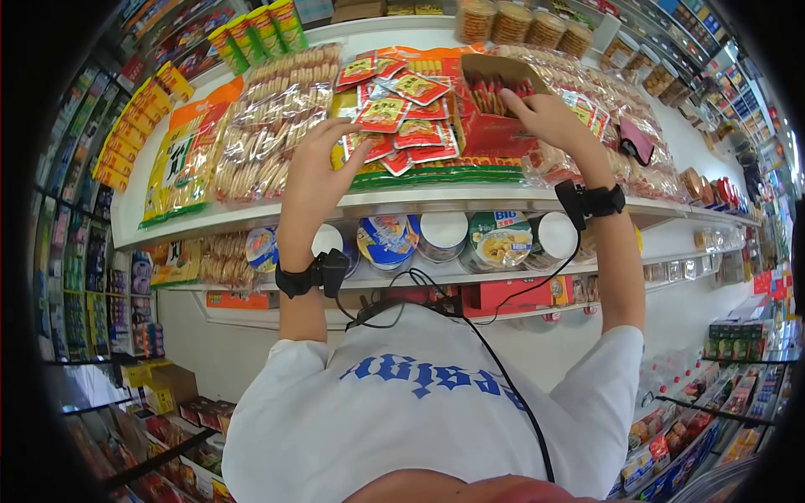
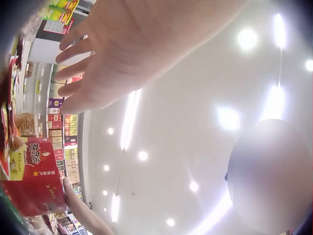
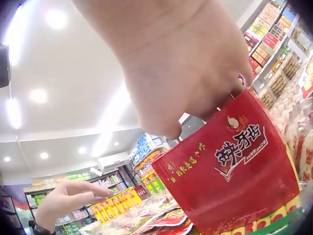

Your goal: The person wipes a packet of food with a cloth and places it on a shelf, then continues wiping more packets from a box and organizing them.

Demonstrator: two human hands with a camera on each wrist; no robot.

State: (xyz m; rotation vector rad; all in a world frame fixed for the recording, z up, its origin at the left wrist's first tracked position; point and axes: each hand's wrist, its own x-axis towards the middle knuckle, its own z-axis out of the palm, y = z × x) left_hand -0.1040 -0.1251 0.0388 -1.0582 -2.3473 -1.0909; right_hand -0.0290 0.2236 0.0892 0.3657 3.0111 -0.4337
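A red open-topped box (image 1: 496, 134) holding small red packets stands on the shelf in the head view. The right hand (image 1: 553, 121) reaches over its near edge with fingers inside; in the right wrist view the right hand (image 3: 190, 78) has its fingertips hidden behind the wall of the red box (image 3: 230, 166). What they hold cannot be seen. Left of the box lies a heap of red and yellow packets (image 1: 402, 117). The left hand (image 1: 319, 163) is at the heap's left edge, fingers spread and nothing gripped; in the left wrist view the left hand (image 2: 112, 54) shows a bare palm.
Bagged snacks (image 1: 272, 126) lie left of the heap, with yellow boxes (image 1: 138, 130) further left. Round tubs (image 1: 516, 25) and green cans (image 1: 260, 32) stand behind. A pink-and-black item (image 1: 636, 142) lies at right. Instant noodle bowls (image 1: 388, 241) fill the shelf below.
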